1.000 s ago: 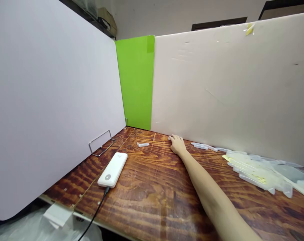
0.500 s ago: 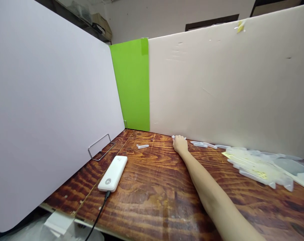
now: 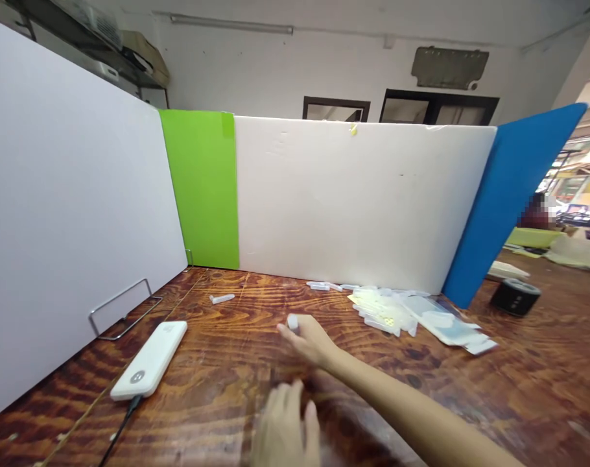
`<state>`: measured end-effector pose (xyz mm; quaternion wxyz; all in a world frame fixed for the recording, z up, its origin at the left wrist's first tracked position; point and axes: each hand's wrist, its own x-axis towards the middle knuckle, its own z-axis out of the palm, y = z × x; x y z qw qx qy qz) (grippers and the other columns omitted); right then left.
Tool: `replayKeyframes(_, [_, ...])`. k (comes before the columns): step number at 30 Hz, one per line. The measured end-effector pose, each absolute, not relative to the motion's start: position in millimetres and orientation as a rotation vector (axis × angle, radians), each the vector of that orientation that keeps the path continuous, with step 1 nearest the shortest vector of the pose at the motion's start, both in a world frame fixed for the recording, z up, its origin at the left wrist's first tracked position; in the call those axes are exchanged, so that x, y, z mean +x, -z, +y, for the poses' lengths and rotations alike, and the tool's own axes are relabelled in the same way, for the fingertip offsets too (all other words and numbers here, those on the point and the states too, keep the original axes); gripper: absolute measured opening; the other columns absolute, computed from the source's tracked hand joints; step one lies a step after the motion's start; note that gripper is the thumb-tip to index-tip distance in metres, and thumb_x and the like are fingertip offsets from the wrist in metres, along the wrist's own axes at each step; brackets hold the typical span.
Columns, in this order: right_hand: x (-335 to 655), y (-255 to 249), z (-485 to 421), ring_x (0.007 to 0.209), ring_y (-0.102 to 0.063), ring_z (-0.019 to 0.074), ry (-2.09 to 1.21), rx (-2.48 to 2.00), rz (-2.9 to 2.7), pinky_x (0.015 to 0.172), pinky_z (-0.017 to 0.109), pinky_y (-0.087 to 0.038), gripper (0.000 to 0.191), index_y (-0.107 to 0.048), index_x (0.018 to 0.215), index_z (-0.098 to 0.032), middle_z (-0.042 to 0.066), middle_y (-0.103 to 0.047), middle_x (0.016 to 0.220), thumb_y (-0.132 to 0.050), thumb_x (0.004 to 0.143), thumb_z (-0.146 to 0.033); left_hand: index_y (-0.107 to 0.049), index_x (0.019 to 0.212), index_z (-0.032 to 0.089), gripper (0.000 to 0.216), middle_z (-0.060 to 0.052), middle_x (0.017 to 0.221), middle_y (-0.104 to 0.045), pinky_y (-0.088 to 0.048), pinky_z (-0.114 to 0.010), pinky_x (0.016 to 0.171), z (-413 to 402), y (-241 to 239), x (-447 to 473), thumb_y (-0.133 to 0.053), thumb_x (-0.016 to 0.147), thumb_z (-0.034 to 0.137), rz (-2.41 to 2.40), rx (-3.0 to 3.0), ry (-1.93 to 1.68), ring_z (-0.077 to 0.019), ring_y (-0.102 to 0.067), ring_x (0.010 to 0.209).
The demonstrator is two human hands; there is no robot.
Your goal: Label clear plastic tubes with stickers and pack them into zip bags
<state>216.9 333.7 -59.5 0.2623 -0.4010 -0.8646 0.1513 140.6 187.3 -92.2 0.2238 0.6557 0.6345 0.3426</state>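
Right hand's (image 3: 312, 340) fingers grip a small translucent-white plastic tube (image 3: 292, 322) over the brown wooden table (image 3: 217, 370), short of its far edge; the blurred left hand (image 3: 286, 425) looks loosely spread. A holding step, I'd judge; moving on calls for steadiness.

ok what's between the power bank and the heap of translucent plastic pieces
In the head view, the right hand, holding a small translucent piece, is between the power bank and the heap, over the wooden tabletop.
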Motion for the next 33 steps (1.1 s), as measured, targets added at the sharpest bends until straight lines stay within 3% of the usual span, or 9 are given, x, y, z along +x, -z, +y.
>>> replayKeyframes(3, [243.3, 44.2, 285.6, 0.057, -0.042, 0.0128, -0.435, -1.054, -2.365, 0.054, 0.025, -0.025, 0.036, -0.046, 0.058, -0.019, -0.001, -0.052, 0.061, -0.049, 0.087, -0.04, -0.042, 0.134, 0.005, 0.054, -0.023, 0.14, -0.042, -0.029, -0.052, 0.11, 197.5, 85.9, 132.8, -0.033, 0.092, 0.038, 1.802, 1.562, -1.291, -0.032, -0.038, 0.131])
replayKeyframes(8, [259.8, 33.8, 255.0, 0.055, -0.05, 0.0149, -0.659, -1.065, -2.379, 0.054, 0.024, -0.031, 0.021, -0.055, 0.058, -0.02, 0.0, -0.06, 0.059, -0.053, 0.078, -0.023, -0.052, 0.128, 0.013, 0.051, -0.013, 0.139, -0.048, -0.028, -0.042, 0.113, 204.1, 66.7, 145.2, -0.047, 0.086, 0.042, 1.34, 1.505, -1.513, -0.0258, -0.041, 0.131])
replayKeyframes(14, [259.3, 34.1, 252.8, 0.065, -0.059, 0.02, -0.918, -1.036, -2.313, 0.055, 0.025, -0.04, 0.013, -0.058, 0.064, -0.019, 0.004, -0.066, 0.067, -0.048, 0.07, -0.016, -0.064, 0.095, 0.014, 0.033, -0.012, 0.101, -0.069, -0.046, -0.037, 0.091, 207.1, 57.1, 164.2, -0.049, 0.085, 0.041, 1.255, 1.181, -1.624, -0.0246, -0.062, 0.099])
replayKeyframes(18, [258.2, 46.4, 237.8, 0.082, -0.06, 0.0251, -0.959, -1.021, -2.184, 0.071, 0.033, -0.048, 0.016, -0.056, 0.08, -0.02, 0.009, -0.064, 0.089, -0.053, 0.067, -0.028, -0.053, 0.078, 0.018, 0.025, -0.004, 0.076, -0.062, -0.048, -0.03, 0.073, 204.1, 60.5, 149.8, -0.045, 0.087, 0.04, 1.401, 1.127, -1.746, -0.0178, -0.06, 0.075])
replayKeyframes(22, [259.7, 53.8, 229.7, 0.088, -0.06, 0.0259, -1.222, -0.962, -1.963, 0.07, 0.035, -0.053, 0.024, -0.054, 0.085, -0.022, 0.009, -0.062, 0.096, -0.048, 0.077, -0.044, -0.047, 0.066, 0.02, 0.017, 0.002, 0.062, -0.053, -0.043, -0.026, 0.06, 199.0, 66.0, 133.9, -0.054, 0.079, 0.029, 1.47, 1.123, -1.714, -0.0142, -0.052, 0.06])
replayKeyframes(26, [256.7, 52.6, 230.6, 0.097, -0.061, 0.0294, -1.214, -0.976, -1.809, 0.086, 0.041, -0.05, 0.045, -0.06, 0.093, -0.019, 0.013, -0.066, 0.098, -0.047, 0.081, -0.06, -0.063, 0.083, 0.017, 0.013, -0.006, 0.082, -0.068, -0.048, -0.033, 0.08, 189.6, 63.5, 135.1, -0.056, 0.075, 0.024, 1.288, 1.283, -1.535, -0.0208, -0.062, 0.082])
replayKeyframes(28, [252.8, 54.5, 229.6, 0.113, -0.056, 0.0313, -1.168, -0.997, -1.813, 0.096, 0.043, -0.045, 0.064, -0.062, 0.106, -0.014, 0.018, -0.061, 0.121, -0.04, 0.081, -0.069, -0.064, 0.097, 0.016, 0.027, -0.01, 0.102, -0.068, -0.041, -0.037, 0.096, 186.0, 61.0, 138.5, -0.057, 0.073, 0.026, 1.185, 1.341, -1.464, -0.0246, -0.059, 0.103])
replayKeyframes(30, [248.3, 58.8, 227.6, 0.127, -0.046, 0.03, -1.131, -1.029, -1.844, 0.102, 0.04, -0.041, 0.078, -0.061, 0.117, -0.013, 0.017, -0.045, 0.141, -0.032, 0.08, -0.075, -0.059, 0.108, 0.014, 0.039, -0.014, 0.117, -0.062, -0.034, -0.04, 0.104, 186.0, 60.3, 139.9, -0.057, 0.073, 0.032, 1.149, 1.315, -1.427, -0.0275, -0.051, 0.117])
replayKeyframes(33, [244.1, 63.9, 229.1, 0.132, -0.04, 0.0233, -1.049, -1.083, -1.973, 0.107, 0.036, -0.035, 0.071, -0.057, 0.129, -0.015, 0.012, -0.047, 0.141, -0.025, 0.09, -0.066, -0.051, 0.114, 0.012, 0.052, -0.015, 0.115, -0.061, -0.038, -0.039, 0.099, 193.3, 65.0, 137.1, -0.055, 0.072, 0.042, 1.131, 1.258, -1.344, -0.0273, -0.055, 0.11])
